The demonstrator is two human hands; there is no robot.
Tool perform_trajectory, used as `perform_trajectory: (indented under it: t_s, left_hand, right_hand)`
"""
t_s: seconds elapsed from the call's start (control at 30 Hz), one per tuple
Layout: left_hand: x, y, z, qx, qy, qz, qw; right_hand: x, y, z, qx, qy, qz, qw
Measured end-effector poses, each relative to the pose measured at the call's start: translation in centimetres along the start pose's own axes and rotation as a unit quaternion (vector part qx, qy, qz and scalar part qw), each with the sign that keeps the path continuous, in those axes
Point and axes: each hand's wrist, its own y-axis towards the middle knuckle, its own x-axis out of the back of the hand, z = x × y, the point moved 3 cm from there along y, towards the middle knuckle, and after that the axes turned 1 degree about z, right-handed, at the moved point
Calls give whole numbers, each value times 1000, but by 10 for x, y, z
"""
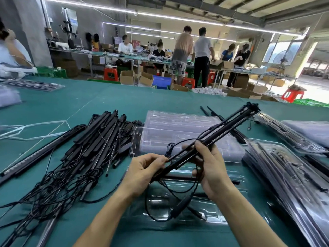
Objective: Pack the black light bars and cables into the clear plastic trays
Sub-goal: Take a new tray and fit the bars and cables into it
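Head view — bundle of black light bars (231, 124), held slantwise above the worktop (115, 100), far end up and to the right. Left hand (142, 172): grip pinching the bundle's near end. Right hand (212, 168): grip curled round its middle. Cable (179, 206) dangles over an open clear tray (219, 218). Behind — stack of empty trays (178, 122); left, loose pile of bars and cables (99, 139); right, filled trays (277, 168).
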Motion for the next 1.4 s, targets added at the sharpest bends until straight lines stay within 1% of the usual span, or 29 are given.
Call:
perform_trajectory:
  t_s: [0.07, 0.17, 0.23, 0.27, 0.3, 0.33, 0.37, 0.43, 0.47, 0.5, 0.53, 0.6, 0.63, 0.7, 0.73, 0.8, 0.83, 0.87, 0.9, 0.93, 1.0, 1.03, 1.07, 1.1, 1.17, 1.23, 1.27, 1.37, 1.4]
  left_hand:
    - [2, 0, 0, -2, -15, -17, 1000]
    - [4, 0, -2, -9, -48, -53, 997]
    - [7, 1, -3, -12, -52, -81, 995]
    - [9, 1, -2, -10, -50, -96, 994]
    - [12, 1, -1, -7, -47, -113, 992]
    - [15, 1, 0, -3, -49, -128, 991]
    - [17, 1, 0, 1, -58, -139, 989]
    - [20, 1, -1, 10, -93, -148, 984]
    - [21, 1, -1, 16, -108, -145, 983]
    - [20, 1, -1, 24, -119, -137, 983]
    - [20, 2, 0, 35, -130, -125, 983]
    - [18, 1, 1, 60, -171, -92, 979]
    - [17, 1, 2, 70, -191, -82, 976]
    - [15, 0, 0, 88, -207, -77, 971]
    - [14, 0, 0, 100, -205, -79, 971]
    - [12, 0, 1, 124, -197, -82, 969]
    - [11, 0, 2, 134, -193, -84, 968]
    - [10, 0, 3, 142, -189, -91, 967]
    - [9, 1, 4, 145, -186, -100, 967]
    - [9, 2, 5, 144, -189, -107, 965]
    - [10, 5, 5, 131, -214, -120, 961]
    - [12, 5, 4, 122, -226, -134, 957]
    - [16, 6, 3, 111, -239, -153, 952]
    - [20, 6, 2, 99, -252, -176, 946]
    - [27, 6, 0, 71, -281, -212, 934]
    - [31, 5, -3, 45, -307, -229, 923]
    - [31, 4, -4, 35, -313, -235, 920]
    - [31, 3, -6, 15, -314, -247, 917]
    - [32, 3, -6, 14, -323, -246, 914]
  right_hand:
    - [9, 1, 18, 20, -21, -32, 999]
    - [23, -1, 54, 76, -89, -90, 989]
    - [30, -3, 81, 134, -159, -111, 972]
    - [32, -5, 94, 167, -214, -112, 956]
    - [33, -7, 104, 201, -279, -113, 932]
    - [35, -9, 113, 234, -353, -116, 898]
    - [36, -9, 121, 267, -433, -123, 852]
    - [34, -10, 127, 320, -569, -127, 747]
    - [31, -10, 126, 337, -611, -109, 708]
    - [28, -10, 119, 344, -641, -75, 682]
    - [25, -11, 108, 344, -671, -35, 656]
    - [22, -15, 76, 332, -737, 37, 587]
    - [22, -18, 61, 325, -755, 65, 565]
    - [23, -24, 41, 316, -757, 92, 565]
    - [24, -27, 36, 331, -746, 93, 571]
    - [24, -32, 29, 373, -729, 108, 564]
    - [24, -35, 25, 386, -721, 134, 560]
    - [24, -37, 22, 383, -710, 166, 567]
    - [26, -37, 19, 364, -699, 190, 586]
    - [29, -37, 18, 320, -686, 205, 620]
    - [42, -32, 20, 206, -637, 213, 712]
    - [49, -30, 23, 166, -600, 210, 754]
    - [56, -26, 27, 138, -573, 199, 783]
    - [64, -23, 31, 125, -560, 183, 798]
    - [77, -21, 44, 125, -572, 159, 795]
    - [87, -18, 54, 93, -602, 153, 778]
    - [90, -16, 56, 64, -625, 160, 761]
    - [96, -13, 53, -26, -696, 201, 688]
    - [94, -14, 53, -38, -703, 208, 679]
